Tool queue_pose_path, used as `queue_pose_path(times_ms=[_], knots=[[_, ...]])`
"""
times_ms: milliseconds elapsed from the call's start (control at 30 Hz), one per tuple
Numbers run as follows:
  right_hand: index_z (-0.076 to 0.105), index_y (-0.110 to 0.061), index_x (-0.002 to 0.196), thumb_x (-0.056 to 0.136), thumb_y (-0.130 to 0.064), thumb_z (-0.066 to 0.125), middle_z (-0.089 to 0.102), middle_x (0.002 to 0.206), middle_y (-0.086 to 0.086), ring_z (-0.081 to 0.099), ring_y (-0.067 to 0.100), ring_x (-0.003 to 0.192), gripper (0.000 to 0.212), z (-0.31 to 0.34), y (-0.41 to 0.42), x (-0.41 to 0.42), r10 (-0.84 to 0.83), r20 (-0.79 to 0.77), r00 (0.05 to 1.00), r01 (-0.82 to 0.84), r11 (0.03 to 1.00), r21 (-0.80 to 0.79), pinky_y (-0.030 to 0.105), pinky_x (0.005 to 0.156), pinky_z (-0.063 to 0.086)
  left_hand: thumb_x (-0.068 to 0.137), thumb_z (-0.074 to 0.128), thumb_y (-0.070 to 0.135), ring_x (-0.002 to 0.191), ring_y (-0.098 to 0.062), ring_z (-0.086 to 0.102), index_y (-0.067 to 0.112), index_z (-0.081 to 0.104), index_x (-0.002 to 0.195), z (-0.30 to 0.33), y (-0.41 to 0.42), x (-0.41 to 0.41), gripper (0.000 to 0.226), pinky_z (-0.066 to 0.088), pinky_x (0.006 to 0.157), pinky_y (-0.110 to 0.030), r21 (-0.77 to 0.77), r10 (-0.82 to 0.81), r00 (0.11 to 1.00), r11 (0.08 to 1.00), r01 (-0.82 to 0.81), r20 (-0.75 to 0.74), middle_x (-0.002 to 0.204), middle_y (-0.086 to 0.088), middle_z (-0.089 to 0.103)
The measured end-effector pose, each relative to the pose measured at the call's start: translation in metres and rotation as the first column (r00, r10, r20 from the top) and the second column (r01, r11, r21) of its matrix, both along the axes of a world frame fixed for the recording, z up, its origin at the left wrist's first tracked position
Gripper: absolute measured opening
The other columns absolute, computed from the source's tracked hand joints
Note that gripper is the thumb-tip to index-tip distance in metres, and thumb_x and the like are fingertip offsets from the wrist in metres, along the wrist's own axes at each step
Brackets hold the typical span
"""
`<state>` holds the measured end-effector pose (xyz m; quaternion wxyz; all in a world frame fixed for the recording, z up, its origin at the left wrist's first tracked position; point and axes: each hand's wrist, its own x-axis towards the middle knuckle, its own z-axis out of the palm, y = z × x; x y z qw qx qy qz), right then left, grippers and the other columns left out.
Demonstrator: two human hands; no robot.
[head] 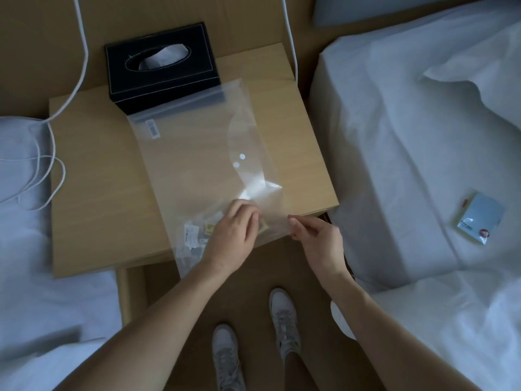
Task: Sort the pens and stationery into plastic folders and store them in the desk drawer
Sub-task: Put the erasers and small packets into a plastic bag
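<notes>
On wooden nightstand (98, 165): left hand (234, 232) presses clear folder (197, 153) flat; right hand (315, 235) pinches edge.

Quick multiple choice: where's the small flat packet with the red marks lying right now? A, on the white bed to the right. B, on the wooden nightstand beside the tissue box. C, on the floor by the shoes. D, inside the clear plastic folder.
A: the small packet lies on the white bed to the right, apart from the nightstand and the clear plastic folder.
</notes>
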<state>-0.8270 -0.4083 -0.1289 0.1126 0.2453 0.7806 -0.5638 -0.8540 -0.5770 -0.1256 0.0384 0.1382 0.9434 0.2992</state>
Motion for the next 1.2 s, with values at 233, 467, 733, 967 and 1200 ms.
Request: queue_pose_path(times_ms=[233, 467, 733, 967, 1200], knots=[[0.072, -0.012, 0.094, 0.084, -0.009, 0.068, 0.069, 0.081, -0.003, 0.065, 0.010, 0.075, 0.011, -0.005, 0.000, -0.006, 0.077, -0.015, 0.997, -0.074, 0.988, 0.134, 0.011, 0.064, 0.050, 0.098, 0.040, 0.024, 0.138, -0.029, 0.026, 0.013, 0.041, 0.140, 0.007, -0.013, -0.045, 0.044, 0.022, 0.113, -0.048, -0.354, -0.103, 0.995, 0.931, 0.093, -0.009, 0.149, -0.012, 0.031], [0.062, -0.016, 0.097, 0.089, -0.010, 0.059, 0.061, 0.087, -0.006, 0.056, 0.002, 0.074, 0.010, 0.002, -0.001, -0.014, 0.188, -0.005, 0.982, -0.180, 0.948, 0.261, 0.002, 0.060, 0.041, 0.101, 0.019, 0.042, 0.146, -0.022, -0.011, 0.023, -0.001, 0.152, -0.006, -0.015, -0.051, 0.057, -0.005, 0.117, -0.043, -0.506, -0.024, 0.959, 0.846, 0.169, 0.281, 0.158, 0.001, -0.016], [0.050, -0.010, 0.131, 0.090, -0.010, 0.057, 0.047, 0.135, 0.006, 0.044, 0.022, 0.123, 0.041, 0.009, -0.014, -0.057, 0.471, -0.086, 0.878, -0.386, 0.803, 0.454, 0.024, 0.099, 0.034, 0.101, 0.019, 0.042, 0.146, -0.022, -0.009, 0.023, 0.005, 0.152, -0.012, -0.021, -0.048, 0.056, -0.003, 0.116, -0.042, -0.415, -0.004, 0.937, 0.896, 0.159, 0.350, 0.158, 0.003, -0.017], [0.022, -0.016, 0.149, 0.096, -0.015, 0.046, 0.015, 0.158, 0.004, 0.012, 0.022, 0.145, 0.057, -0.003, -0.032, -0.102, 0.771, 0.086, 0.631, -0.692, 0.510, 0.511, 0.034, 0.118, 0.011, 0.101, 0.024, 0.041, 0.145, -0.017, 0.003, 0.019, 0.018, 0.151, -0.018, -0.023, -0.045, 0.055, 0.011, 0.117, -0.046, -0.359, 0.005, 0.969, 0.929, 0.088, 0.248, 0.158, 0.001, -0.006], [0.009, -0.020, 0.151, 0.098, -0.037, 0.042, -0.003, 0.160, 0.000, -0.006, 0.019, 0.146, 0.065, -0.018, -0.045, -0.123, 0.821, 0.155, 0.550, -0.717, 0.368, 0.592, 0.035, 0.116, -0.004, 0.099, 0.033, 0.040, 0.137, -0.024, 0.013, 0.025, 0.034, 0.146, -0.022, -0.025, -0.042, 0.049, 0.021, 0.116, -0.043, -0.183, 0.084, 0.967, 0.982, -0.040, 0.239, 0.154, -0.004, 0.006]])
